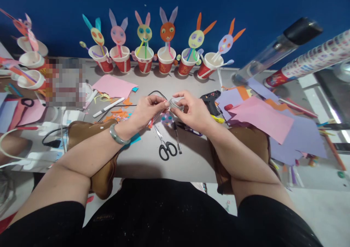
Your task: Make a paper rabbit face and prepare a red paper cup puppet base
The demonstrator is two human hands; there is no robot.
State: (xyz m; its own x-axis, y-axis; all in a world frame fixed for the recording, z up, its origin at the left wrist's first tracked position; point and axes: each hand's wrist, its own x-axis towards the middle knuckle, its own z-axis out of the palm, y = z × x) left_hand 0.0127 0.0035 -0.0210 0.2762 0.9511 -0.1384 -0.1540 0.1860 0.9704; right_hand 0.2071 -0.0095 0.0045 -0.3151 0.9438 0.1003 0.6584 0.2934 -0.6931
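My left hand (149,110) is closed in a pinch. Below its fingers a thin, straw-like piece with a red end (152,123) sticks out; the grip itself is partly hidden. My right hand (191,110) curls its fingers round a small roll of clear tape (173,103), and the two hands nearly meet there. Just under them lies a pale paper face with blue eyes (166,118). Black-handled scissors (167,150) point away from me on the table, beside a black pen (177,137). Orange paper scraps (119,114) are spread left of my left hand.
Several red paper cups (144,64) with paper rabbit heads line the blue wall. A black glue gun (212,103) lies right of my hands, near pink paper (262,117) and a stack of cups (308,59). Brown cushions (243,141) sit under both forearms. A power strip (41,159) is at left.
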